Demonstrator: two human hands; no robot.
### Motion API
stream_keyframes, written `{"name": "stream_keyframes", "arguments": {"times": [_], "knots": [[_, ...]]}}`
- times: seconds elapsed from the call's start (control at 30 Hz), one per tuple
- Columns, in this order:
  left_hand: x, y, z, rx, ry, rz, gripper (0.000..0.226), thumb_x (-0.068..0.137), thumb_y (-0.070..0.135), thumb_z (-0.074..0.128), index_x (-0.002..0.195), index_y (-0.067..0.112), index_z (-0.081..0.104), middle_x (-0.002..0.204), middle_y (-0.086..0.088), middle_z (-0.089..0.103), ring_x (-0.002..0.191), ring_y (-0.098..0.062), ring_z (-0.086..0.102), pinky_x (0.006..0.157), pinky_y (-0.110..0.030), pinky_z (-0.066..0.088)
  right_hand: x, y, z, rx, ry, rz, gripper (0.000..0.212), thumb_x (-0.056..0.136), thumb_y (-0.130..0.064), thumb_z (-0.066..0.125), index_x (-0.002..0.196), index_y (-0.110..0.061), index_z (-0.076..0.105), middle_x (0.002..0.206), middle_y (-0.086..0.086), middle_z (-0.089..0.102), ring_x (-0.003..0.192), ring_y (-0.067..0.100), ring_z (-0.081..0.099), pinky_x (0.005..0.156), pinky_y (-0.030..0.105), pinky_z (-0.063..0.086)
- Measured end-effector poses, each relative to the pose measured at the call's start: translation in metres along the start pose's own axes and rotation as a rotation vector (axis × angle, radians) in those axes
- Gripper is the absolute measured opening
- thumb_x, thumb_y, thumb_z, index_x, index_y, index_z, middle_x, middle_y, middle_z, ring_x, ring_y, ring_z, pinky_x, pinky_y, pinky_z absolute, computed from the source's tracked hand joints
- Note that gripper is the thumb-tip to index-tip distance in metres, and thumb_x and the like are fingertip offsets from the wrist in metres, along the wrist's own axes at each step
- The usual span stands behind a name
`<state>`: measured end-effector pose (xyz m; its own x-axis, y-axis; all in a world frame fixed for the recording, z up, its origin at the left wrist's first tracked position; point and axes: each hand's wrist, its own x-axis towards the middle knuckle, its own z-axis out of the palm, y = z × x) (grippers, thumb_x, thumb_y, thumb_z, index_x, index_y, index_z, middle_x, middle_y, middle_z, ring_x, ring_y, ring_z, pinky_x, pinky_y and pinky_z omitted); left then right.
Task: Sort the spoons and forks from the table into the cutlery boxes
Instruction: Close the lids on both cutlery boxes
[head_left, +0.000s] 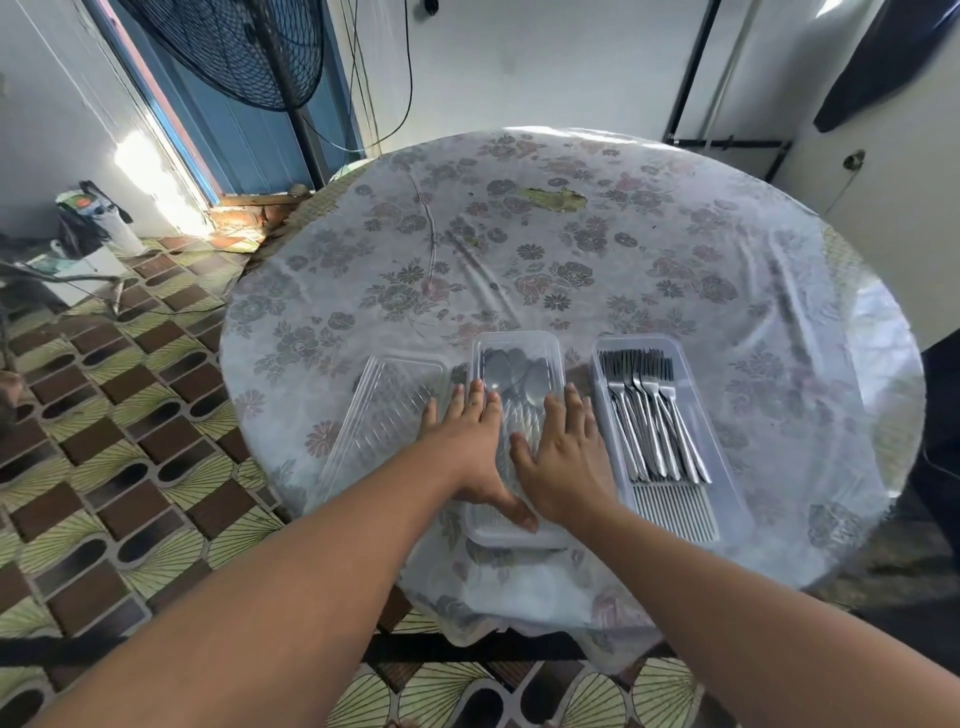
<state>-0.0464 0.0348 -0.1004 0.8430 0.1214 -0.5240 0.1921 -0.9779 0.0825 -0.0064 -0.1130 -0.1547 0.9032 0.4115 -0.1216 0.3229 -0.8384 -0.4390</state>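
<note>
While both hands press flat, fingers (477, 397) spread | spoon box (551, 358) lidded | fork box (737, 499) uncovered

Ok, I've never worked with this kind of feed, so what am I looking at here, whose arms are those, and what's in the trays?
There is no machine: a person wears a wide-angle camera on the head, looking down at their own bare arms. The left hand and right hand lie flat, fingers spread, on the middle clear box, which holds the spoons. Neither hand grips anything. The right box holds the forks. The clear piece on the left looks empty. All sit on a round table with a flowered cloth; no loose cutlery shows on it.
</note>
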Motion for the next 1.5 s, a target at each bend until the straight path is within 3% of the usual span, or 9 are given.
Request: {"name": "stream_keyframes", "arguments": {"times": [0.07, 0.23, 0.37, 0.53, 0.7, 0.9, 1.13, 1.33, 1.5], "knots": [[0.0, 0.006, -0.006, 0.055, 0.0, -0.007, 0.177, 0.035, 0.097, 0.07, 0.157, 0.011, -0.024, 0.164, -0.013, -0.032, 0.147, -0.033, -0.036, 0.123, -0.059, -0.012, 0.011, -0.002, -0.003, 0.062, 0.008, -0.022, 0.077, 0.105, -0.057, 0.03, 0.163, -0.013, 0.007, 0.172, 0.011, -0.009, 0.158, 0.028, -0.01, 0.129, 0.042, -0.002], [0.002, 0.015, -0.015, 0.099, -0.055, 0.005, 0.177, 0.039, 0.091, 0.077, 0.154, 0.006, -0.028, 0.157, -0.017, -0.042, 0.141, -0.034, -0.043, 0.123, -0.058, -0.013, 0.041, -0.006, -0.02, 0.077, 0.009, -0.072, 0.069, 0.111, -0.041, 0.029, 0.164, -0.011, -0.003, 0.172, 0.009, -0.014, 0.158, 0.024, -0.013, 0.121, 0.029, -0.012], [0.004, 0.013, -0.015, 0.134, -0.092, 0.0, 0.176, 0.041, 0.093, 0.074, 0.15, 0.009, -0.035, 0.156, -0.017, -0.042, 0.143, -0.035, -0.041, 0.121, -0.055, -0.019, 0.072, -0.006, -0.029, 0.019, -0.06, -0.1, 0.074, 0.11, -0.047, 0.027, 0.164, -0.011, -0.009, 0.17, 0.009, -0.02, 0.158, 0.023, -0.015, 0.118, 0.027, -0.013], [0.005, 0.021, -0.02, 0.165, -0.098, -0.012, 0.177, 0.041, 0.089, 0.077, 0.149, 0.005, -0.035, 0.155, -0.02, -0.042, 0.144, -0.038, -0.038, 0.121, -0.053, -0.02, 0.102, -0.008, -0.026, 0.023, -0.128, -0.057, 0.083, 0.106, -0.059, 0.025, 0.163, -0.012, -0.013, 0.171, 0.008, -0.018, 0.159, 0.026, -0.008, 0.125, 0.035, -0.001], [0.005, 0.02, -0.021, 0.119, -0.136, -0.005, 0.175, 0.046, 0.084, 0.081, 0.144, 0.005, -0.04, 0.149, -0.019, -0.048, 0.14, -0.036, -0.043, 0.12, -0.051, -0.021, 0.102, -0.007, -0.018, -0.008, -0.074, -0.045, 0.084, 0.105, -0.061, 0.026, 0.164, -0.013, -0.009, 0.172, 0.008, -0.009, 0.159, 0.027, 0.005, 0.125, 0.041, 0.019], [0.003, 0.019, -0.019, 0.124, -0.107, 0.006, 0.175, 0.043, 0.088, 0.078, 0.146, 0.007, -0.039, 0.149, -0.017, -0.047, 0.139, -0.032, -0.043, 0.119, -0.05, -0.023, 0.096, -0.006, -0.018, 0.065, -0.035, -0.045, 0.082, 0.106, -0.061, 0.024, 0.164, -0.014, -0.01, 0.172, 0.006, -0.013, 0.159, 0.025, 0.003, 0.126, 0.04, 0.017], [0.005, 0.013, -0.013, 0.078, -0.079, 0.015, 0.179, 0.036, 0.093, 0.074, 0.151, 0.009, -0.034, 0.156, -0.014, -0.043, 0.144, -0.034, -0.04, 0.12, -0.054, -0.021, 0.013, 0.001, -0.005, 0.237, -0.037, 0.064, 0.079, 0.106, -0.061, 0.025, 0.163, -0.025, -0.016, 0.173, -0.001, -0.008, 0.156, 0.023, 0.019, 0.114, 0.044, 0.037], [0.003, -0.001, 0.01, -0.04, -0.019, 0.057, 0.177, 0.033, 0.101, 0.065, 0.148, 0.019, -0.041, 0.149, -0.002, -0.055, 0.137, -0.023, -0.051, 0.118, -0.055, -0.025, -0.011, 0.004, 0.001, 0.279, -0.009, 0.073, 0.077, 0.106, -0.06, 0.024, 0.163, -0.027, -0.016, 0.173, 0.001, 0.002, 0.156, 0.024, 0.02, 0.114, 0.043, 0.036], [0.009, -0.008, 0.015, -0.107, -0.001, 0.095, 0.175, 0.032, 0.101, 0.064, 0.147, 0.024, -0.043, 0.146, 0.004, -0.058, 0.137, -0.022, -0.051, 0.118, -0.056, -0.024, -0.009, 0.004, 0.0, 0.22, 0.015, 0.088, 0.076, 0.106, -0.061, 0.022, 0.163, -0.026, -0.013, 0.173, 0.003, 0.003, 0.151, 0.028, 0.033, 0.109, 0.045, 0.042]]}}
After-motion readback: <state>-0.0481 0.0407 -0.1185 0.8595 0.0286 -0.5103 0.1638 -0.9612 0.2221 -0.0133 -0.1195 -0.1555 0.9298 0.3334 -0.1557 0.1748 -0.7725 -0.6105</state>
